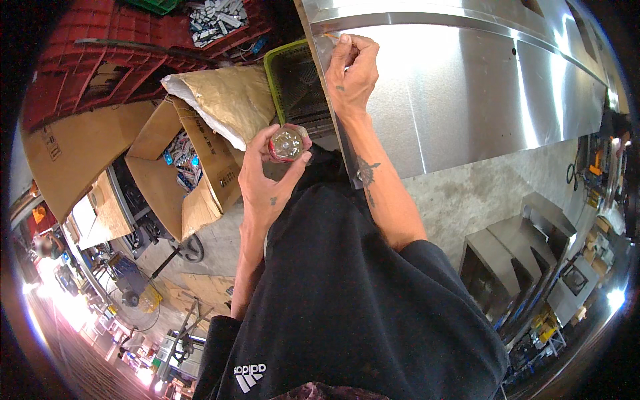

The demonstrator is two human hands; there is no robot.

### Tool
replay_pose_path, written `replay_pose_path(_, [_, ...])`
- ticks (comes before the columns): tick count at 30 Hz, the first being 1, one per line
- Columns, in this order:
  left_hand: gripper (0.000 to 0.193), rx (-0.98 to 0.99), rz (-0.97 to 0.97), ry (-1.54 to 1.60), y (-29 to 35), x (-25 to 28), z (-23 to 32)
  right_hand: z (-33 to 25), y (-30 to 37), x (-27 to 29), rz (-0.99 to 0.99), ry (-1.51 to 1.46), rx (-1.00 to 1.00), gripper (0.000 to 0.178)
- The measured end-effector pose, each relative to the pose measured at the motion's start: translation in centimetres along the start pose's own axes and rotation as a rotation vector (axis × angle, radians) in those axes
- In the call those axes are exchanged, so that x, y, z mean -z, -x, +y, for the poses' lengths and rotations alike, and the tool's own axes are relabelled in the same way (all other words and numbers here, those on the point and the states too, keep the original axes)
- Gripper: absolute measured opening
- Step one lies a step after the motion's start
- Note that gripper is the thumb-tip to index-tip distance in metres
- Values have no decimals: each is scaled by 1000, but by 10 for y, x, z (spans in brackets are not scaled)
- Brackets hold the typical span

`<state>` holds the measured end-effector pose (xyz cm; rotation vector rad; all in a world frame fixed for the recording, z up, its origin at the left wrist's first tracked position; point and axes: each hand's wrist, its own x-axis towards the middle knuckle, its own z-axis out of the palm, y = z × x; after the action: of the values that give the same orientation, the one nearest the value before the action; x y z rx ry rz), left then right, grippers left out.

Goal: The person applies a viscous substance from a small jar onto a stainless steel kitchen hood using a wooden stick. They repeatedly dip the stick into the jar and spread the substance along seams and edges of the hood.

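My left hand (261,179) is wrapped around a small round jar (287,144), with a clear top or pale contents facing up and red at its side. It is held in front of my body, beside the steel edge. My right hand (355,75) is closed in a pinch at the left end of a large shiny stainless steel panel (460,93). A thin orange-tipped sliver shows by its fingertips, too small to make out. Whether the fingertips touch the metal is hard to tell.
Left of the panel stand a green-rimmed black basket (271,83), a brown paper sack (230,93) and an open cardboard box (157,160) with small packaged parts. Red plastic crates (87,73) fill the upper left. Bent steel housings (493,257) sit on the concrete floor at right.
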<state>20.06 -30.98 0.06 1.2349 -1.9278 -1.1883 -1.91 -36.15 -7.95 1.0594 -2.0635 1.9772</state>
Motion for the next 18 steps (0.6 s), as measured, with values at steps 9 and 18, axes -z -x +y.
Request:
replay_pose_path(9, [67, -25, 8, 21, 1, -2, -4, 4, -2, -3, -2, 31, 30, 30])
replay_pose_path(18, [68, -56, 16, -10, 2, -1, -7, -1, 1, 3, 95, -102, -132, 28])
